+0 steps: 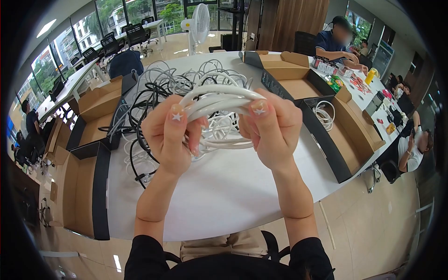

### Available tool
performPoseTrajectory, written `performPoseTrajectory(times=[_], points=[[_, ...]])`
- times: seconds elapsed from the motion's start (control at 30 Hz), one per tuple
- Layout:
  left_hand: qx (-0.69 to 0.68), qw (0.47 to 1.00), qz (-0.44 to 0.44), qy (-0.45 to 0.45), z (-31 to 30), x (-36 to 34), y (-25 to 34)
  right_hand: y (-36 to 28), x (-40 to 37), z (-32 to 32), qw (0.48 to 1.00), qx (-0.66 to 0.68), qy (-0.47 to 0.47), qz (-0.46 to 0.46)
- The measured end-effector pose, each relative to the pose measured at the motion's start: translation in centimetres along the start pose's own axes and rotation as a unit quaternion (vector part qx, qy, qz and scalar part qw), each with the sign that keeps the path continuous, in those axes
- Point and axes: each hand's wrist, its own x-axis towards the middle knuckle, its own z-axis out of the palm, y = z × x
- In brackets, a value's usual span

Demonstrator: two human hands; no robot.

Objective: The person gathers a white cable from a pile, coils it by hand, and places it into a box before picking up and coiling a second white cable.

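A coiled white cable (217,101) is held up in front of me, above the table. My left hand (171,133) grips the left side of the coil, thumb on top and fingers curled around it. On the opposite side, my right hand (273,126) is closed on the same coil. Behind and below the coil lies a tangled heap of black, grey and white cables (170,77). Part of that heap is hidden by my hands and the coil.
Open cardboard boxes flank the white table (219,196): one box (81,196) at near left, another (95,112) behind it, one (294,79) at back right. The near-right box (350,135) contains a coiled white cable (324,116). A person (333,42) sits at back right.
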Motion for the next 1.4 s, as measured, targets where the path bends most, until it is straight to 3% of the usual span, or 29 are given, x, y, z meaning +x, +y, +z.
performPoseTrajectory(times=[0.23, 0.37, 0.47, 0.5, 0.6, 0.67, 0.7, 0.8, 0.83, 0.93, 1.07, 1.1, 1.17, 1.23, 1.4], points=[[-0.118, 0.992, 0.044, 0.003, 1.3, -0.2, -1.1, 0.9, 0.2, -0.8, 0.995, -0.078, 0.053, -0.036], [-0.16, 0.972, -0.1, -0.141, 0.8, 0.2, -1.6, 1.5, 0.5, -1.2, 0.993, -0.038, 0.105, -0.032], [-0.265, 0.912, -0.225, -0.216, 0.1, 0.4, -0.9, 2.1, 0.8, -1.9, 0.994, 0.06, 0.087, -0.004], [-0.265, 0.915, -0.229, -0.2, 0.2, 0.5, -0.5, 2.2, 0.8, -2.0, 0.997, 0.011, 0.076, 0.005], [-0.297, 0.906, -0.26, -0.156, 0.3, 0.4, 0.9, 3.4, 1.5, -3.0, 0.985, 0.163, -0.058, 0.018], [-0.355, 0.875, -0.304, -0.127, -0.5, 0.5, 1.9, 3.5, 1.8, -2.1, 0.978, 0.195, -0.058, 0.043], [-0.406, 0.85, -0.301, -0.149, -0.9, 0.8, 2.5, 3.6, 2.0, -1.7, 0.974, 0.211, -0.057, 0.056], [-0.483, 0.822, -0.215, -0.211, -2.2, 1.7, 4.0, 8.3, 2.0, -3.3, 0.989, -0.01, -0.15, 0.013], [-0.474, 0.832, -0.21, -0.198, -2.8, 1.8, 4.4, 9.3, 2.4, -3.1, 0.98, -0.006, -0.2, -0.012], [-0.443, 0.857, -0.19, -0.181, -4.7, 2.2, 5.6, 8.3, 1.9, -1.5, 0.962, -0.211, -0.166, -0.059], [-0.448, 0.866, -0.135, -0.174, -6.2, 2.5, 6.5, 8.3, 3.2, -0.1, 0.963, -0.247, -0.066, -0.084], [-0.454, 0.864, -0.116, -0.184, -6.5, 2.5, 6.8, 8.7, 4.1, 0.0, 0.946, -0.282, -0.054, -0.152], [-0.442, 0.858, -0.083, -0.247, -7.7, 2.9, 7.8, 9.7, 5.9, 0.3, 0.943, -0.302, -0.056, -0.127], [-0.404, 0.88, -0.06, -0.241, -8.4, 2.6, 9.4, 10.1, 7.0, 1.2, 0.948, -0.306, -0.052, -0.064], [-0.375, 0.894, 0.009, -0.247, -10.2, 1.5, 12.6, 13.3, 6.8, 5.2, 0.928, -0.364, -0.063, -0.043]])
